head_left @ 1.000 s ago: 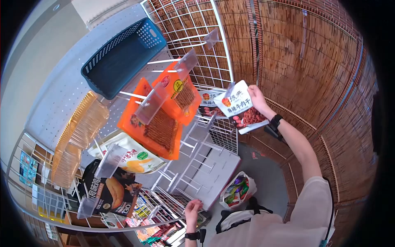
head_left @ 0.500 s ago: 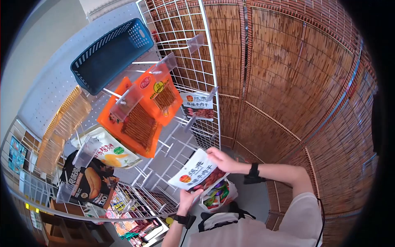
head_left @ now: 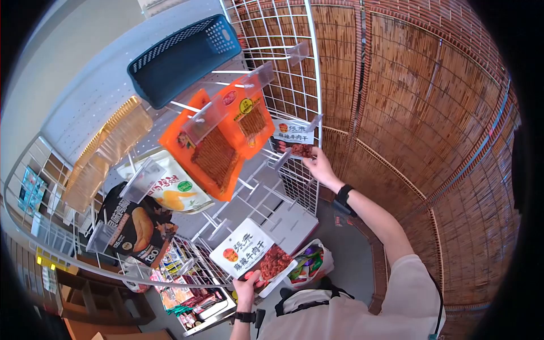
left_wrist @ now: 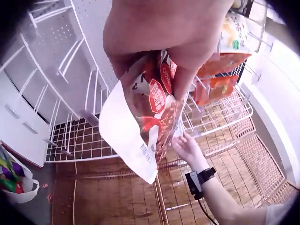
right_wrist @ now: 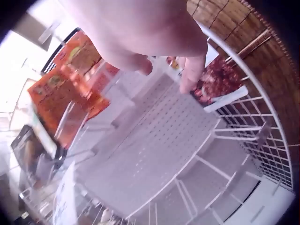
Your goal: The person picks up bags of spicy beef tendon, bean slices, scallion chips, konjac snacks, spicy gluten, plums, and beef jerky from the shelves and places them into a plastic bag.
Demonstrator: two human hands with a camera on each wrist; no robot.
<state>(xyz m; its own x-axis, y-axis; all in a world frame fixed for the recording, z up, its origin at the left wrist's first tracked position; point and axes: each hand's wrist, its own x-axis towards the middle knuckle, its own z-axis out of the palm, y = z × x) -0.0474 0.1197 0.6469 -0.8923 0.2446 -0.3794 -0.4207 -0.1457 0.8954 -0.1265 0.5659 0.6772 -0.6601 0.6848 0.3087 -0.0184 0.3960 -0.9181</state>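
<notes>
My left hand (head_left: pixel 245 293) pinches a white beef jerky bag (head_left: pixel 249 255) by its lower edge, low in front of the rack. In the left wrist view this bag (left_wrist: pixel 123 129) bends between the thumb and fingers. A second, matching beef jerky bag (head_left: pixel 292 131) hangs at the right end of the rack. My right hand (head_left: pixel 321 170) reaches up to its lower edge. From the right wrist view, the fingers lie against the hanging bag's (right_wrist: pixel 221 80) meat picture, while the thumb is held apart with nothing between.
White wire prongs with clear tag holders jut from the rack. Orange snack bags (head_left: pixel 212 161), a white bag (head_left: pixel 164 184), a black bag (head_left: pixel 139 224) and a blue basket (head_left: pixel 184 62) occupy it. A filled plastic bag (head_left: pixel 311 266) stands on the floor. Woven screens (head_left: pixel 408 113) border the right.
The jerky bag came down from the rack in my right hand and passed to my left. The right hand has since gone back up to the bag that hangs there.
</notes>
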